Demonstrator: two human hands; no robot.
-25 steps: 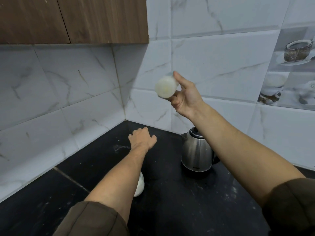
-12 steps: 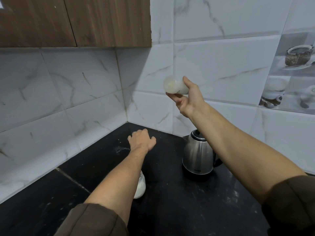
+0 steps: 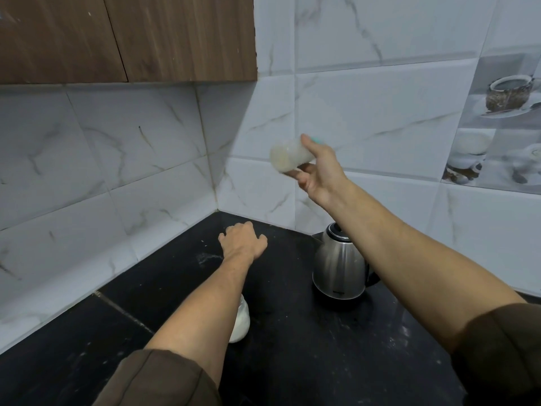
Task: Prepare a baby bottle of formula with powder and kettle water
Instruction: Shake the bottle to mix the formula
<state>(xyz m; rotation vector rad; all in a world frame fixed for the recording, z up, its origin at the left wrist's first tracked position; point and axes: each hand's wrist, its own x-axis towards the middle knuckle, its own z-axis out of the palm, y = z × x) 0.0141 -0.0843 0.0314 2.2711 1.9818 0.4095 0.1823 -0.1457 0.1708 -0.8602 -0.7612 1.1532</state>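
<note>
In the head view, the right hand (image 3: 320,171) is raised in front of the tiled wall (image 3: 380,112), above the kettle and well off the worktop. It grips the baby bottle (image 3: 288,155), which lies almost on its side with its round base pointing left and toward the camera. The thumb runs over the top of the bottle, and the curled fingers (image 3: 303,178) wrap it from below, so only the base end sticks out past them. A sliver of teal shows just behind the thumb, and the bottle's contents look pale and milky. The left hand (image 3: 243,241) reaches out low over the black worktop (image 3: 292,361) near the corner. It is palm down with its fingers loosely bent and holds nothing; whether the tips touch the surface cannot be told. A steel kettle (image 3: 339,268) stands on the worktop below the right forearm, apart from both hands. A white jar (image 3: 241,320) sits on the worktop, partly hidden by the left forearm. A wooden cabinet (image 3: 131,36) hangs at upper left, and a tile printed with cups (image 3: 503,127) is at far right.
</note>
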